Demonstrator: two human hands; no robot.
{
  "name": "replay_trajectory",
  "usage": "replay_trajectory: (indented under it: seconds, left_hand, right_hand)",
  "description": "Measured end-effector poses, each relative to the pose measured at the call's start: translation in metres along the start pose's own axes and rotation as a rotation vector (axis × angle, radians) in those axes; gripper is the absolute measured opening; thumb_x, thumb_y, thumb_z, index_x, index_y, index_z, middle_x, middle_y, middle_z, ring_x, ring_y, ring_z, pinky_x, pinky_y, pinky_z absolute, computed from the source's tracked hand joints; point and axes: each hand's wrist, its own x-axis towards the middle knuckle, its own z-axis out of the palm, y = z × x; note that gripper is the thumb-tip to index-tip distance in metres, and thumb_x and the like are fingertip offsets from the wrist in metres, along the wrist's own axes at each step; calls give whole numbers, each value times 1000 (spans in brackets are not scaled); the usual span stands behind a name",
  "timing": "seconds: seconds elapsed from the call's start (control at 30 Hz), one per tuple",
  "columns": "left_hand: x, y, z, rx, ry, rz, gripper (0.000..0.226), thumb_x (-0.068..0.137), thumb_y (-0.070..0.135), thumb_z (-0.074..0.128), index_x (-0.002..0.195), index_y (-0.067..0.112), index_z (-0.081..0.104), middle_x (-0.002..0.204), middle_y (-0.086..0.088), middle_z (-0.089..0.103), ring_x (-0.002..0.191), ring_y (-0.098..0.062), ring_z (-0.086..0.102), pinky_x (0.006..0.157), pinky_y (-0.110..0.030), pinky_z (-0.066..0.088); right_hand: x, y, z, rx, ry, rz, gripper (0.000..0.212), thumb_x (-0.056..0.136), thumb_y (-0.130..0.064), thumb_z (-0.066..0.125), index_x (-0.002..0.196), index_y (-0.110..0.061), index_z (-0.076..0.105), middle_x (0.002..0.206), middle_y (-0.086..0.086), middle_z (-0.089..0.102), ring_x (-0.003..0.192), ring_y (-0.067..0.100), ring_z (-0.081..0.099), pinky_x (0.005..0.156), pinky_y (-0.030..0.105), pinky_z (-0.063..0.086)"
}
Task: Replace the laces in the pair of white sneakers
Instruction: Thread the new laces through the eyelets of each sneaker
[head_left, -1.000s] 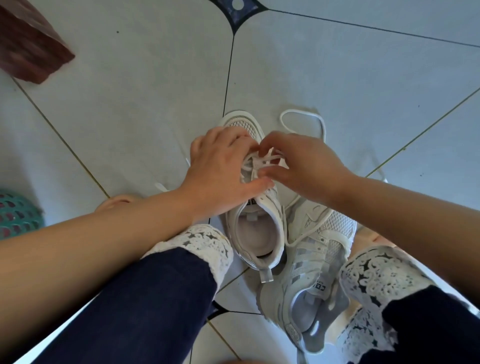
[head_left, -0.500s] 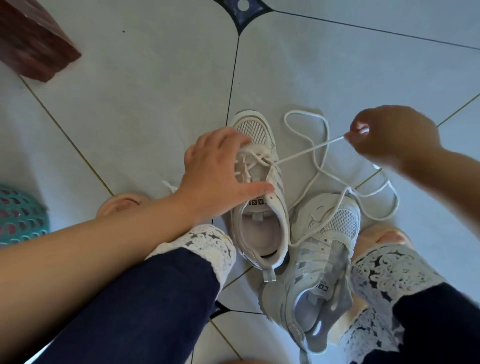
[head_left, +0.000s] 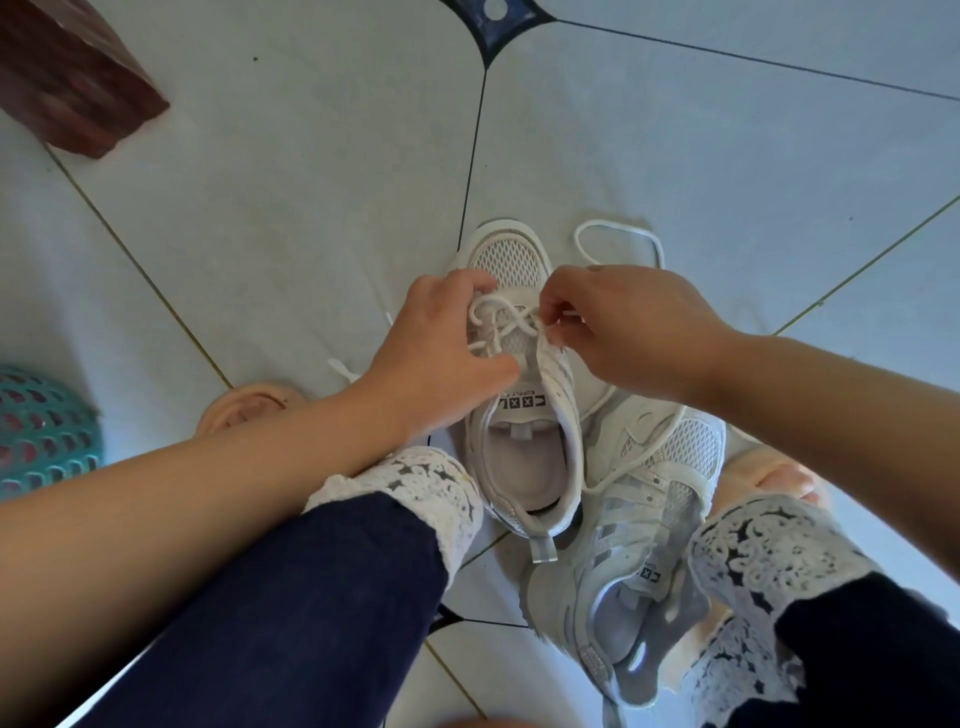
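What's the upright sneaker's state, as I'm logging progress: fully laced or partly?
Partly laced: the lace crosses the sneaker only near the toe, where the right hand pinches it; the rest trails loose.

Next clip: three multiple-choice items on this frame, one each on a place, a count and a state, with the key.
1. Where is the teal basket? A) left edge B) top right C) between the sneakers
2. How many sneakers show? A) one B) two C) three
3. What does the right hand do? A) lies flat on the floor B) pinches the lace C) lifts a sneaker
Key: 1 A, it is cut off by the left edge; 2 B, the upright sneaker under the left hand and the tipped sneaker beside it; 3 B, its fingertips pinch the lace over the eyelets.
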Motion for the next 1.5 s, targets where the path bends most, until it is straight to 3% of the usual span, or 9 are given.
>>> replay_trajectory:
  seconds: [0.1, 0.3, 0.53, 0.67, 0.93, 1.07, 1.27, 1.37, 1.5]
  left_hand:
    - [2, 1, -1, -28, 19, -6, 56, 70, 18, 64, 121, 27, 41, 110, 4, 37, 76, -3, 43, 68, -9, 31]
    - [2, 1, -1, -24, 21, 37, 44, 73, 9, 61, 105, 30, 40, 103, 3, 41, 66, -3, 39, 62, 1, 31]
    - [-1, 2, -2, -10, 56, 60, 37, 72, 6, 60, 98, 26, 43, 101, 1, 44, 63, -3, 38, 60, -2, 31]
    - [-7, 4, 2, 14, 62, 95, 30, 74, 9, 59, 92, 29, 46, 99, 5, 38, 64, -3, 39, 59, -4, 32]
    - [-18, 1, 2, 22, 41, 96, 31, 69, 43, 58, 98, 32, 53, 103, 15, 34, 83, 12, 43, 71, -1, 33]
    - [-20, 0, 1, 14, 53, 117, 26, 75, 21, 65, 99, 27, 55, 107, 10, 37, 82, 0, 46, 71, -5, 36]
    - [-19, 2, -4, 77, 142, 156, 31, 77, -7, 52, 96, 15, 62, 105, 9, 37, 82, 6, 35, 71, 6, 28]
    - [-17, 2, -3, 97, 144, 154, 30, 81, -8, 47, 98, 10, 64, 107, 8, 37, 90, 6, 35, 72, 5, 27]
    - [-20, 3, 0, 84, 140, 158, 32, 84, -9, 44, 104, 5, 65, 108, 6, 39, 95, -3, 40, 77, 6, 25]
  right_hand:
    - [-3, 6, 0, 5, 20, 8, 9, 90, -25, 54, 96, -24, 59, 92, -4, 63, 82, 19, 55, 63, 28, 36]
    - [-8, 34, -10, 116, 5, 284, 15, 84, -22, 62, 75, -33, 55, 78, -13, 55, 84, 11, 52, 71, 27, 40]
    - [-5, 26, -10, -28, -9, 257, 11, 85, -20, 58, 78, -29, 57, 83, -6, 62, 78, 16, 50, 59, 25, 34]
    - [1, 18, -18, 83, -48, 172, 16, 87, -21, 58, 101, -25, 64, 91, -7, 54, 88, 10, 49, 76, 22, 33]
    - [-4, -18, -19, 336, -71, 93, 31, 86, -30, 59, 118, -27, 60, 83, -21, 47, 70, -8, 44, 65, -1, 30]
    - [-16, -22, -5, 265, -67, 85, 52, 78, -31, 66, 127, -23, 48, 100, -9, 40, 75, 0, 42, 65, 9, 30]
    - [-22, -15, -3, 301, 38, 138, 29, 80, -19, 62, 107, -29, 56, 89, -11, 45, 66, -10, 41, 62, 7, 31]
    - [-29, -19, 3, 254, 69, 139, 18, 85, -17, 56, 96, -28, 64, 91, -10, 46, 72, 2, 47, 66, 28, 41]
    - [-34, -24, 13, 52, 114, 143, 21, 88, -20, 51, 104, -23, 65, 102, -2, 50, 87, 19, 51, 60, 28, 33]
